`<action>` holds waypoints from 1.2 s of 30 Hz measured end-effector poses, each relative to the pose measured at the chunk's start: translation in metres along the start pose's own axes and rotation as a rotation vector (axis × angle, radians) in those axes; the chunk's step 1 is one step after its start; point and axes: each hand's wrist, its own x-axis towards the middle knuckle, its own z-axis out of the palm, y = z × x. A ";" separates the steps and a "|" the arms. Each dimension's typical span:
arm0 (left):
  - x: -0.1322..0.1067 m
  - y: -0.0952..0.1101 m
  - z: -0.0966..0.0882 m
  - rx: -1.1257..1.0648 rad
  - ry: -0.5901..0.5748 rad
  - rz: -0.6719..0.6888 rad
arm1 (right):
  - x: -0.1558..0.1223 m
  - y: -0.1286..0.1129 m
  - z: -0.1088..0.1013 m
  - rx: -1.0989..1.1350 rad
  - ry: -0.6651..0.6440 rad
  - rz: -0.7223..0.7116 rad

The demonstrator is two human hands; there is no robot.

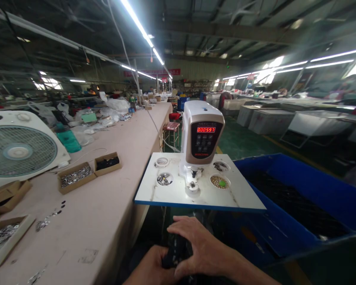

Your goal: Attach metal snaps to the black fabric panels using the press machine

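A bundle of black cloth [178, 247] is held low in front of me, below the front edge of a white machine table. My left hand [154, 267] grips it from the left, with its fingers partly hidden. From the right, my right hand [201, 247] curves over the same cloth, thumb on the near side and fingers bent across the top. Just beyond my hands stands a white and gold button press [203, 132] with a lit red counter. Its lower die [192, 185] has nothing visible on it. What kind of piece the cloth is, I cannot tell.
Cups of small metal parts [165, 179] are set into the press's white tabletop [154, 196]. At left, a long table [130, 158] carries a fan [20, 150], a teal bottle [68, 138] and boxes of metal pieces [77, 176]. A blue bin [273, 164] of dark items stands at right.
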 end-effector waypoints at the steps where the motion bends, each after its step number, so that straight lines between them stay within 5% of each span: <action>1: 0.004 0.008 -0.004 0.024 -0.022 0.042 | -0.005 -0.001 0.001 -0.025 -0.040 0.016; 5: 0.021 0.042 -0.019 0.332 -0.041 0.165 | -0.010 0.007 -0.007 -0.018 -0.074 0.168; 12: 0.064 0.080 -0.023 0.695 0.089 0.214 | -0.010 0.033 -0.027 0.035 0.115 0.251; 19: 0.112 0.089 -0.029 0.478 -0.010 0.188 | 0.004 0.052 -0.054 0.135 0.116 0.369; 26: 0.150 0.086 -0.034 0.233 -0.042 0.148 | 0.022 0.073 -0.082 0.111 0.141 0.304; 36: 0.201 0.100 -0.056 0.180 0.100 0.198 | 0.080 0.120 -0.099 -0.060 0.363 0.246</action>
